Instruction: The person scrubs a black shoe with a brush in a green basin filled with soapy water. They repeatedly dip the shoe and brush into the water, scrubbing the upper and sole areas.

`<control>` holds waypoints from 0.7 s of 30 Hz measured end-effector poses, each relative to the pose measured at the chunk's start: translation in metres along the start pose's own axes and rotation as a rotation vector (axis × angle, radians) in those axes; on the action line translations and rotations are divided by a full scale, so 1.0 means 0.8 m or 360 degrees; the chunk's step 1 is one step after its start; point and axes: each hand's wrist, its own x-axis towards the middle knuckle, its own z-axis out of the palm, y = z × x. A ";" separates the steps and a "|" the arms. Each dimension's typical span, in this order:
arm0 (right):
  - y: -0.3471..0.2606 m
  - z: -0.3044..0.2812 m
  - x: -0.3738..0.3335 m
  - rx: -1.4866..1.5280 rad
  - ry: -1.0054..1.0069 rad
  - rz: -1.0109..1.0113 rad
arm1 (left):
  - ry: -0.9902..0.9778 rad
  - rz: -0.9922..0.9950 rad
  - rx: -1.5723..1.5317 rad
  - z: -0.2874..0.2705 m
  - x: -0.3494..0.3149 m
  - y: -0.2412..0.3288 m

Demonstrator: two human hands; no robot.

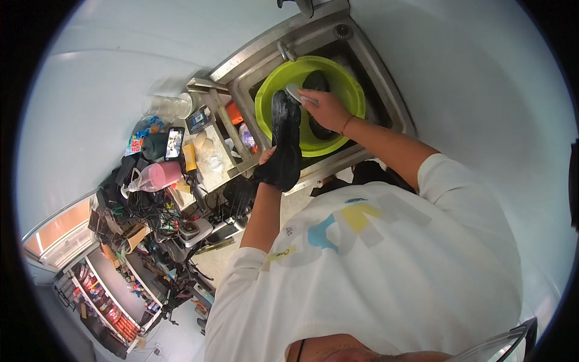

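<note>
One black shoe [286, 123] between hands [332, 113]

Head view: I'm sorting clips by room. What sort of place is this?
Probably a utility or storage room's washing corner: a metal sink holds a green basin, and loaded shelves show at lower left.

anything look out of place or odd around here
Mostly the jumbled pile left of the green basin: dark cables tangle among mixed items, so it looks untidy. I can't make out any spill or damage.
</note>
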 end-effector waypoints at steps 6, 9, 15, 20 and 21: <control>-0.058 0.006 -0.090 -0.0333 -0.0161 -0.0143 | -0.0071 -0.0268 -0.0316 -0.008 -0.007 0.015; -0.018 -0.008 -0.013 -0.0362 -0.0047 -0.0090 | 0.0076 -0.0273 -0.0325 0.025 -0.002 0.021; -0.043 0.015 -0.074 -0.0227 -0.0074 -0.0102 | 0.0057 -0.0378 -0.0365 0.053 -0.008 0.037; -0.008 -0.013 -0.022 -0.0337 -0.0038 0.0050 | -0.0032 -0.0264 -0.0337 -0.051 -0.007 -0.018; -0.017 -0.006 -0.035 -0.0255 -0.0066 0.0064 | -0.0026 -0.0154 -0.0258 -0.055 -0.008 -0.018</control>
